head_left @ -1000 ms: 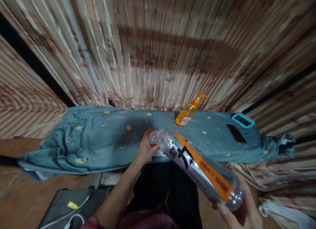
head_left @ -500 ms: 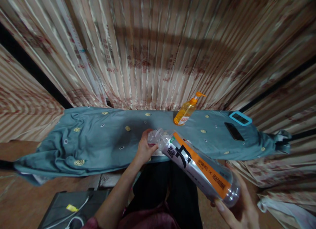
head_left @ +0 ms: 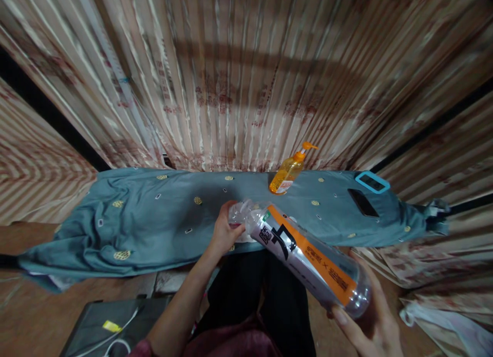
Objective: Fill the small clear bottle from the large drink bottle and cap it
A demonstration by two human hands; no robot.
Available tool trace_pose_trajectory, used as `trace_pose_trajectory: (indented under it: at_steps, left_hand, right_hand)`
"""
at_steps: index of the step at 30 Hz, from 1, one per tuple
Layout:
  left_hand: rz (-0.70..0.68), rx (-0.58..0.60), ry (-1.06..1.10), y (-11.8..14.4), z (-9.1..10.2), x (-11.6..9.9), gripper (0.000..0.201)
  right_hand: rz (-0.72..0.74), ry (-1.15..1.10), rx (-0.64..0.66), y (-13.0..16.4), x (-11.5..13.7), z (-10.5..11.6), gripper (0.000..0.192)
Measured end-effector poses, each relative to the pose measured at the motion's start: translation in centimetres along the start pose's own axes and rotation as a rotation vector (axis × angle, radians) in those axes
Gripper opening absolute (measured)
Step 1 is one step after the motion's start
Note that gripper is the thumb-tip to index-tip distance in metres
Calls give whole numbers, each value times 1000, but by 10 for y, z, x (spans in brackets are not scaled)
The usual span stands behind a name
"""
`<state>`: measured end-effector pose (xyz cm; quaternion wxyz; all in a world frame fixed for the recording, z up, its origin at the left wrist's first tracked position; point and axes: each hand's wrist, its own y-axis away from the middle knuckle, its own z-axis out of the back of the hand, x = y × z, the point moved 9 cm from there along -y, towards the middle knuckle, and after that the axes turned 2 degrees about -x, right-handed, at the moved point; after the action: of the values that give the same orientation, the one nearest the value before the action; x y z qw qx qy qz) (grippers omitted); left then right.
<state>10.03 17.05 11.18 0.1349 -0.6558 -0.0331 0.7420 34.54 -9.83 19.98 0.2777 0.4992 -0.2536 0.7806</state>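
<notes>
A large clear plastic bottle [head_left: 308, 254] with an orange and silver label lies tilted above my lap, its neck low on contrast and pointing up-left. My right hand [head_left: 370, 316] is closed around its base, thumb on the near side. Fingers of my left hand [head_left: 225, 231] are wrapped round a small clear plastic container [head_left: 235, 213], which meets or overlaps the bottle's neck; whether the two touch I cannot tell. Beyond them, an orange pump bottle [head_left: 287, 174] of yellow-orange liquid stands upright on the blue-green cloth [head_left: 154, 223].
On the cloth's right side lie a dark phone [head_left: 362, 202] and a blue-framed device [head_left: 372, 182]. Striped curtains [head_left: 231, 90] hang behind and at both sides. At lower left is a dark grey box [head_left: 92, 326] with a white cable [head_left: 125, 326] and yellow tag.
The whole view has shifted slightly. Both hands keep their holds, and the bottle and small container stay nearly the same relative to each other.
</notes>
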Motion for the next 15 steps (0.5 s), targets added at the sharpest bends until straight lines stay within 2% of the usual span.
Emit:
trace_pose_trajectory:
  at_steps: [15]
  left_hand:
    - [5,0,5,0,-2,4,72]
  right_hand:
    - [9,14,-33,1,6,2,99]
